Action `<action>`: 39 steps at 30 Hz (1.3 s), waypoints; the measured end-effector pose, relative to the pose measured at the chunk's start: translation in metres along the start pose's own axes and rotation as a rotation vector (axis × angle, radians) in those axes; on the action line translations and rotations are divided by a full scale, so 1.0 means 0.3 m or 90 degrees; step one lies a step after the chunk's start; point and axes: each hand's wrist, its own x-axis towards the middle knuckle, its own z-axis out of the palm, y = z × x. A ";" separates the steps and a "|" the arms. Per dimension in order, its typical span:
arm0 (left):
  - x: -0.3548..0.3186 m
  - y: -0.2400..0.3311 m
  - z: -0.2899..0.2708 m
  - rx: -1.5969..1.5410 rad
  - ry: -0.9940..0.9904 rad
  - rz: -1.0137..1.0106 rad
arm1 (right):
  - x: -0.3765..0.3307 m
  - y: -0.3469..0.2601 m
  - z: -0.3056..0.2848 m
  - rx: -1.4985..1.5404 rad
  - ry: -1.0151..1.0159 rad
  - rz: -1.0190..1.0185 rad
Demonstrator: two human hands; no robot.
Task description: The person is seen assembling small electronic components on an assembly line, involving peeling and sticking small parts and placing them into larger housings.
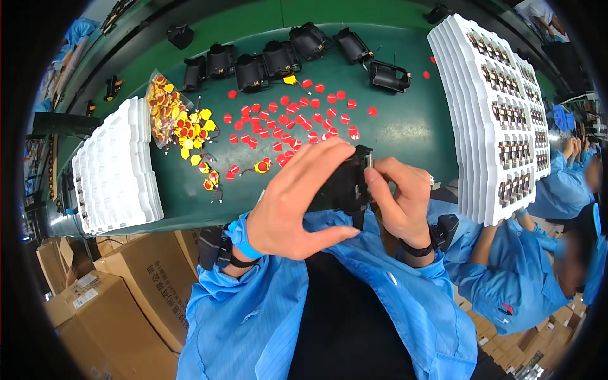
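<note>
In front of my chest I hold a black plastic housing [347, 183]. My left hand [285, 199] is curved round its left side, fingers over the top and thumb below. The thumb and fingertips of my right hand [405, 197] pinch its right edge, by a narrow silvery strip [370, 161]; whether that strip is part of the housing I cannot tell. Beyond my hands, red round stickers [291, 120] lie scattered on the green table [405, 136]. A yellow-and-red disc with wires [261, 166] rests just past my left knuckles.
Several black housings [263, 60] line the table's far side. More yellow discs [190, 133] spill from a clear bag [166, 104]. White tray stacks stand left [117, 168] and right [456, 120], the right one holding small metal parts. Cardboard boxes [126, 304] sit below left; a co-worker's blue sleeve [506, 272] is at right.
</note>
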 end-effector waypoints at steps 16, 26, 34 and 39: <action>0.000 -0.015 0.096 -0.045 0.129 -0.235 | -0.024 -0.035 0.043 -0.100 0.062 -0.091; -0.027 -0.023 0.083 -0.083 0.100 -0.155 | -0.005 -0.017 0.058 0.015 0.041 -0.061; -0.155 -0.002 0.002 0.125 0.304 -0.069 | 0.292 0.003 -0.118 -0.380 0.180 -0.103; -0.282 -0.003 -0.115 0.139 0.355 -0.110 | 0.926 0.304 -0.253 -0.680 0.205 -0.012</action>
